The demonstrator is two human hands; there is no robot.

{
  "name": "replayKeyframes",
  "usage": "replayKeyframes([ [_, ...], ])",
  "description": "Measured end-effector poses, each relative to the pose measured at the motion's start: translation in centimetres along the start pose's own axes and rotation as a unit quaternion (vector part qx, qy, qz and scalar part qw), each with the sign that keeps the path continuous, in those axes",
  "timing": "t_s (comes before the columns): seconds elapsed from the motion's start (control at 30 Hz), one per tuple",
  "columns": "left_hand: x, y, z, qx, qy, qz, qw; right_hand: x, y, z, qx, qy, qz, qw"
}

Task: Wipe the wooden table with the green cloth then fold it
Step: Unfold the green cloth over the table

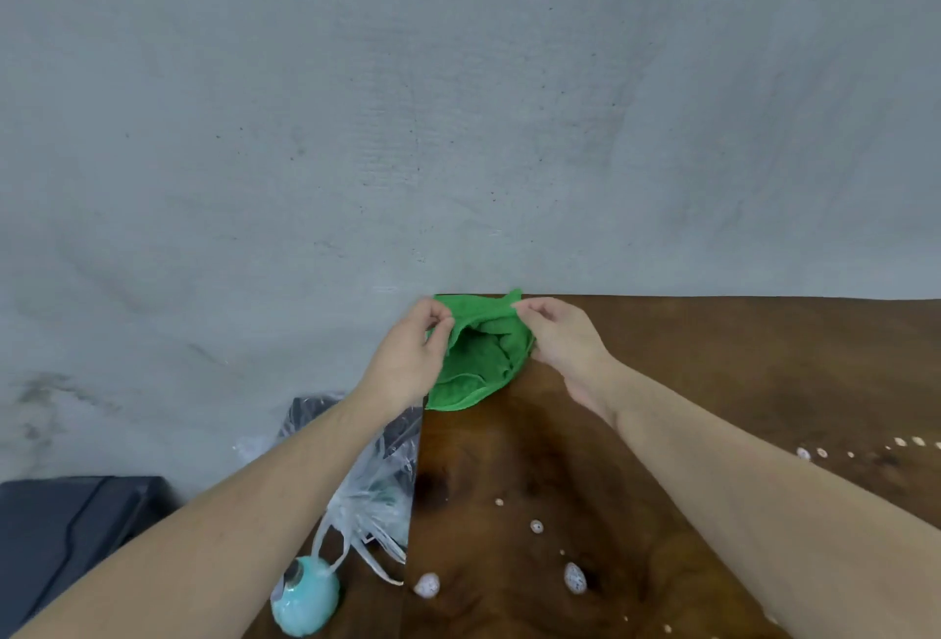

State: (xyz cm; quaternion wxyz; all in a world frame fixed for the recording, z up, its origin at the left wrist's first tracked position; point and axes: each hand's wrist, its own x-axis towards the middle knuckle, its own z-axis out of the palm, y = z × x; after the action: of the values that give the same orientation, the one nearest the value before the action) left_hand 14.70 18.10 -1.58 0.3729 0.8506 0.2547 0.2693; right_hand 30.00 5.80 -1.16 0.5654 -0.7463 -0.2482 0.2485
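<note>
The green cloth [476,358] lies bunched at the far left corner of the dark wooden table [713,384]. My left hand [407,353] pinches the cloth's upper left edge between thumb and fingers. My right hand [560,338] pinches its upper right corner, and the top edge is stretched between both hands, slightly raised off the wood. The lower part of the cloth rests crumpled on the table.
Several small white speckled pebbles [575,577] and crumbs lie scattered on the table's near part. Left of the table sit a clear plastic bag [371,496], a pale blue round object [305,595] and a dark box [66,531]. A grey wall rises behind.
</note>
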Motion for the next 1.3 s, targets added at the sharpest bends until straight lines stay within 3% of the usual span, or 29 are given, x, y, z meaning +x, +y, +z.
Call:
replayKeyframes([
  [0.1, 0.6, 4.3, 0.1, -0.075, 0.030, -0.034, 0.996, -0.9, -2.1, -1.8, 0.007, -0.020, -0.017, 1.000],
  [0.2, 0.8, 8.5, -0.1, -0.149, 0.048, -0.046, 0.987, -2.9, -4.2, -4.3, -0.041, -0.009, -0.124, 0.991],
  [0.33, 0.0, 14.2, -0.3, -0.128, 0.038, -0.013, 0.991, -6.1, -4.8, -9.3, -0.134, -0.084, -0.229, 0.960],
  [0.57, -3.8, 22.5, 0.1, -0.090, -0.020, 0.002, 0.996, -9.4, -1.9, -18.8, -0.173, -0.102, -0.151, 0.968],
  [0.63, -5.3, 24.2, -0.2, -0.049, -0.065, -0.028, 0.996, -10.6, -1.3, -21.1, -0.117, -0.105, -0.132, 0.979],
  [0.7, -6.8, 25.4, -0.4, 0.066, -0.130, -0.044, 0.988, -11.8, -1.3, -22.6, -0.055, -0.120, -0.115, 0.985],
  [0.77, -8.1, 26.2, -0.3, 0.225, -0.180, -0.012, 0.958, -13.2, -1.9, -23.5, -0.047, -0.126, -0.118, 0.984],
  [0.83, -9.4, 26.8, -0.1, 0.281, -0.190, -0.007, 0.941, -14.7, -2.5, -24.4, -0.040, -0.139, -0.114, 0.983],
  [1.0, -12.9, 27.2, -0.1, 0.121, -0.153, -0.074, 0.978, -17.6, -3.3, -27.4, -0.147, -0.267, -0.051, 0.951],
  [1.1, -14.7, 27.2, 0.3, -0.049, -0.138, -0.120, 0.982, -18.2, -3.4, -28.3, -0.187, -0.296, -0.051, 0.935],
  [1.23, -16.4, 27.5, 0.7, -0.256, -0.130, -0.207, 0.935, -18.0, -2.7, -28.6, 0.015, -0.316, -0.027, 0.948],
  [1.3, -16.6, 27.6, 0.6, -0.305, -0.164, -0.228, 0.910, -17.7, -2.2, -28.0, 0.117, -0.312, -0.001, 0.943],
])
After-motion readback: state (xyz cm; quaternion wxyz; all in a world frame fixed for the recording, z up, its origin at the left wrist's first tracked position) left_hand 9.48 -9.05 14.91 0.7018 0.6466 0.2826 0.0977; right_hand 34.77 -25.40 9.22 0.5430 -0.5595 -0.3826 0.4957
